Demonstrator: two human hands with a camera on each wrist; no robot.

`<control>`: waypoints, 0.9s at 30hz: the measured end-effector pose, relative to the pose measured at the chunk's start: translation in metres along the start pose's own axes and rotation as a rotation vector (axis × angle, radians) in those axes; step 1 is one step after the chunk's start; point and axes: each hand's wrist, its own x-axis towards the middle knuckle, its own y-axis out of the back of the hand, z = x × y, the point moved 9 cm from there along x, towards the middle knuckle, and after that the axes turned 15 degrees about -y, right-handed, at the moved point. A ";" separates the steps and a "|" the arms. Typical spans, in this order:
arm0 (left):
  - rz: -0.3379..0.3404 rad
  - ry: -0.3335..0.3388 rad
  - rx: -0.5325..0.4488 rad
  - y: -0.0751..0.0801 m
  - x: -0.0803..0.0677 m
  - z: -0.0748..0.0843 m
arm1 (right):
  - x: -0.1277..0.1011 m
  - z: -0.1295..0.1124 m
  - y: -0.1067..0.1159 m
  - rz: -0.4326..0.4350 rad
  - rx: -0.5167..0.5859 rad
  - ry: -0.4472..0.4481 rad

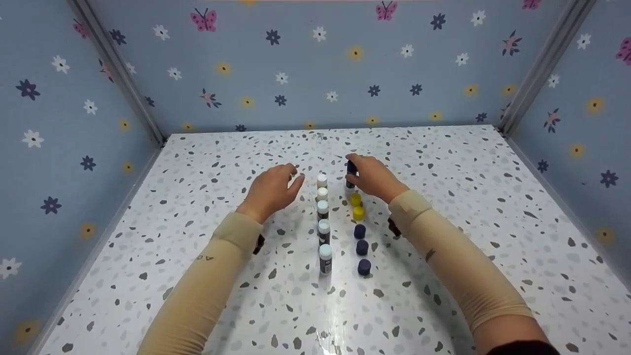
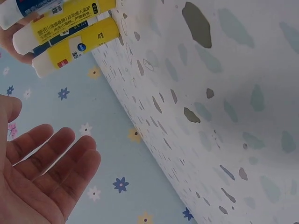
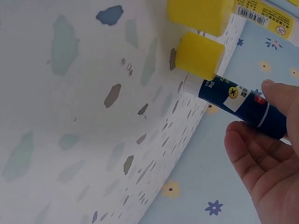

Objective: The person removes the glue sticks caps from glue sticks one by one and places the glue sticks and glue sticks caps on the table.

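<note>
Glue sticks stand in two rows on speckled table [image 1: 207, 162]. Right hand [image 1: 373, 176] pinching dark-blue glue stick [image 1: 350, 173] at far end of right row, just beyond two yellow-capped sticks [image 1: 356, 206], base touching or near tabletop. Left hand [image 1: 273, 190] hovering left of white-capped row [image 1: 323, 222], fingers loosely spread, holding nothing. Best done by keeping blue stick upright, lined up behind yellow caps, releasing gently to avoid toppling neighbours.

The terrazzo-print tabletop [image 1: 443, 207] under your arms looked smooth and glossy. Your sleeves [image 1: 458, 256] were matt cloth. The glue sticks [image 1: 323, 231] on that tabletop looked like smooth plastic.
</note>
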 end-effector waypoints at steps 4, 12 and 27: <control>0.001 -0.005 -0.010 0.001 0.000 0.000 | -0.002 0.003 0.003 0.004 0.022 0.004; 0.021 0.016 -0.017 0.010 0.003 -0.002 | -0.007 0.008 0.012 0.009 0.057 -0.010; 0.127 -0.112 0.143 0.035 0.011 0.037 | -0.033 0.016 0.049 0.195 0.433 0.064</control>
